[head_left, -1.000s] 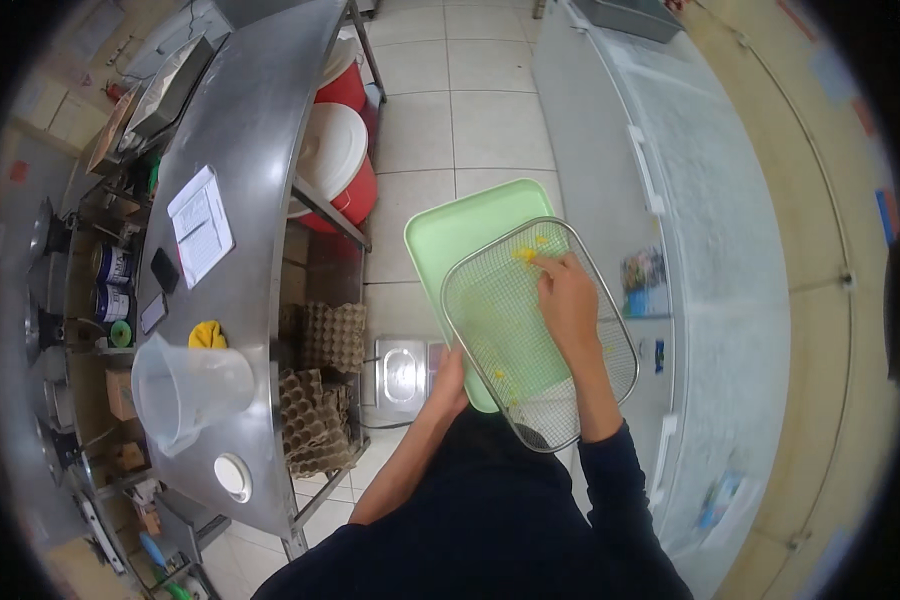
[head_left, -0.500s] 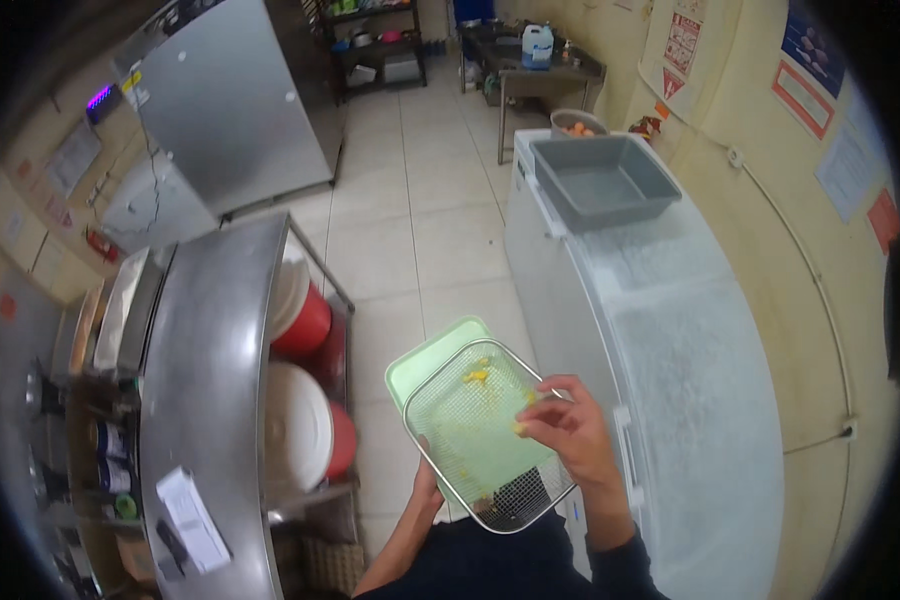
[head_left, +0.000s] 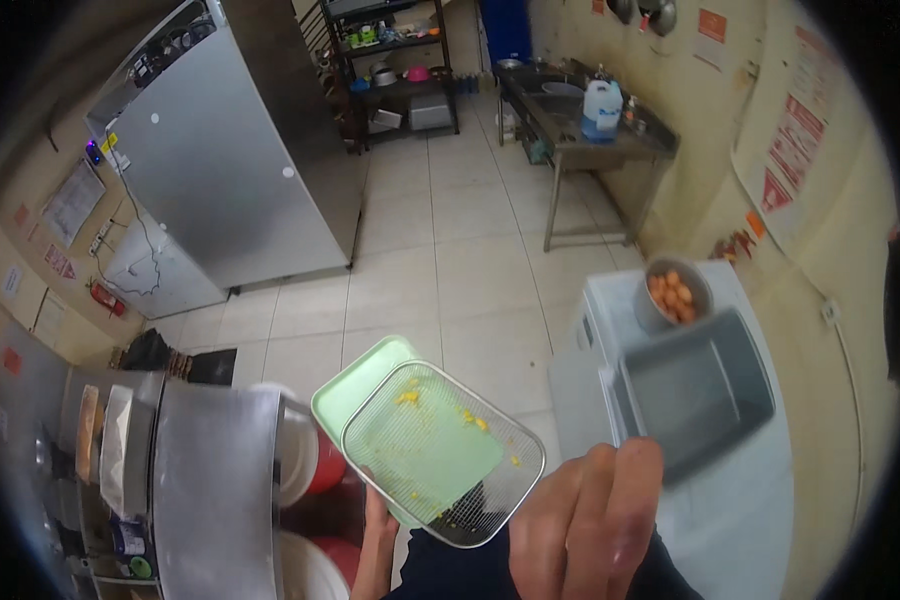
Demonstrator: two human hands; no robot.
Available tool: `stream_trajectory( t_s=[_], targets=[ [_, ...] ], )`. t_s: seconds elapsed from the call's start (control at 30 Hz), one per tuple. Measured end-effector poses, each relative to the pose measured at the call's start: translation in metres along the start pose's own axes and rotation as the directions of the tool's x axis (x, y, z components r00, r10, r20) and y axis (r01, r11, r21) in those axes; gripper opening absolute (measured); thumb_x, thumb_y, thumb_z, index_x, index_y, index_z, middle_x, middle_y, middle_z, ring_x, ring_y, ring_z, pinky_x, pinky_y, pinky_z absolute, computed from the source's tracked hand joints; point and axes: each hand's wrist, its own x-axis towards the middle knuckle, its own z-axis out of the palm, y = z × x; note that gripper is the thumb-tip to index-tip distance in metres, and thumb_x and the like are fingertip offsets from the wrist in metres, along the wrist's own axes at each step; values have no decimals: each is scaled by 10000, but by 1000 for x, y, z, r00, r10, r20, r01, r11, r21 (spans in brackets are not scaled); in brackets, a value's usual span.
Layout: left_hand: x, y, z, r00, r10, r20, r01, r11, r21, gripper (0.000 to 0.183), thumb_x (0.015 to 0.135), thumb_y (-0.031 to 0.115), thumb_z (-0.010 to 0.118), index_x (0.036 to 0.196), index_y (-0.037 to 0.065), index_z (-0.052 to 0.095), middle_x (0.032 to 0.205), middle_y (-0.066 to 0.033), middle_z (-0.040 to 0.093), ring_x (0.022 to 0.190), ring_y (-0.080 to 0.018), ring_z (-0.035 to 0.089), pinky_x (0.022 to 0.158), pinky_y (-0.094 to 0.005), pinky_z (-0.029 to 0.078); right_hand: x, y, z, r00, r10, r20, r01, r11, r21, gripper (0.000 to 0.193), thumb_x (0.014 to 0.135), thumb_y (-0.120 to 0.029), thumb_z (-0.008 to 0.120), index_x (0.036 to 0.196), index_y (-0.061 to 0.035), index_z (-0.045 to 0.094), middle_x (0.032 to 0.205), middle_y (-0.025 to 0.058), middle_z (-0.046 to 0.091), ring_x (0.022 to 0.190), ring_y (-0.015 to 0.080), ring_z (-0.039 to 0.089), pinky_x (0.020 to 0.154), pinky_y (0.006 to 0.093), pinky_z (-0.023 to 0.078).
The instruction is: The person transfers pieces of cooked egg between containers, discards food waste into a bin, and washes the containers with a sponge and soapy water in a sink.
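My left hand (head_left: pixel 378 510) grips a light green plastic tray (head_left: pixel 342 392) from below at its near left side. On that tray rests a rectangular wire mesh basket (head_left: pixel 440 455) with a metal rim, slightly turned against it. Small yellow food scraps (head_left: pixel 475 420) lie scattered on the mesh. Raised close in front of me, to the right of the basket, is my right hand (head_left: pixel 590 520). Its fingers are curled together, and whatever they may hold is hidden.
Right: a white chest freezer (head_left: pixel 740 480) with a grey plastic tub (head_left: pixel 705 390) and a bowl of eggs (head_left: pixel 675 295). Left: a steel table (head_left: pixel 215 480) over red lidded buckets (head_left: pixel 330 465). Farther off stand a tall steel cabinet (head_left: pixel 220 170) and a sink table (head_left: pixel 610 150) with a blue jug (head_left: pixel 602 110).
My right hand has risen from over the basket toward me, away from the mesh. The tray and basket have shifted left in view. My view has tilted up, and I am closer to the tub.
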Motion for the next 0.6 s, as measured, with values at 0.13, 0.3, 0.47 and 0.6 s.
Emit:
stream_trajectory(
  t_s=[0.13, 0.3, 0.47, 0.6],
  targets=[
    [173, 35, 24, 1000, 8, -10, -9, 994, -108, 796, 934, 605, 397, 1463, 28, 249, 1470, -166, 347, 1317, -315, 387, 1082, -423, 349, 32, -35, -189, 943, 80, -323, -242, 831, -500, 451, 776, -42, 755, 1087, -43, 428, 838, 189, 632, 853, 310, 646, 722, 395, 523],
    [398, 119, 141, 1000, 2, -19, -2, 999, 39, 807, 931, 617, 390, 1464, 29, 242, 1465, -166, 352, 1317, -324, 384, 1087, -442, 342, 8, -57, -424, 542, 9, -840, -836, -93, -540, 286, 814, -152, 731, 1058, -58, 616, 1063, 76, 636, 1015, 182, 611, 922, 367, 456],
    [624, 164, 254, 987, -134, 85, 128, 989, 74, 754, 948, 588, 387, 1446, 33, 278, 1430, -158, 391, 1291, -310, 414, 1053, -436, 387, -28, -80, -580, 575, 125, -808, -592, -619, -517, 371, 827, -347, 702, 1118, -131, 627, 1101, 38, 609, 1081, 215, 562, 1059, 496, 305],
    [786, 170, 312, 973, -191, 130, 170, 973, 156, 786, 918, 612, 435, 1433, 33, 304, 1407, -161, 406, 1253, -302, 442, 1025, -430, 413, -14, -100, -717, 530, 103, -842, -560, -703, -438, 507, 801, -427, 700, 1224, -170, 588, 1146, 32, 578, 1134, 187, 534, 1118, 570, 179]
  ],
)
